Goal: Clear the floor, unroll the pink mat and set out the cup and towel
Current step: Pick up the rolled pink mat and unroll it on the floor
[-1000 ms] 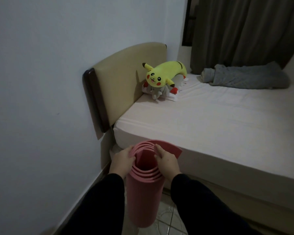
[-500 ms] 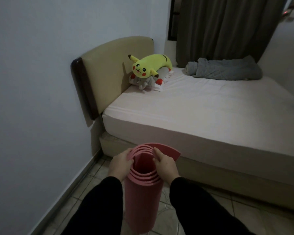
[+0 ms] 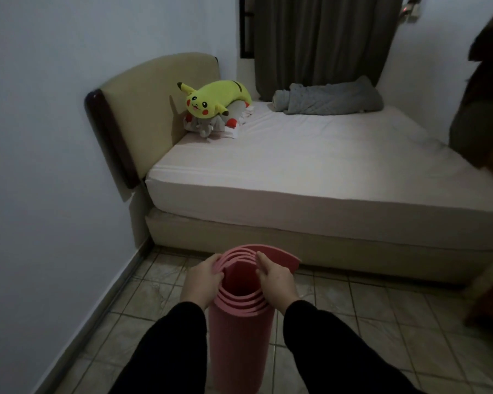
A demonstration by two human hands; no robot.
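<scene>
1. Fingers of the left hand (image 3: 201, 282) curl over the top rim of the pink mat (image 3: 241, 331), thumb side outside, pinching the outer layers
2. Right hand (image 3: 276, 281) does the same on the opposite rim, fingers hooked into the coil, likely so the roll stays tight and upright
3. Mat stands on end, rolled, its loose flap flaring toward the bed (image 3: 310, 177)
4. Tiled floor (image 3: 382, 314) opens to the right; the wall (image 3: 46, 194) hems in the left and the bed base blocks ahead
5. No cup or towel in sight
</scene>
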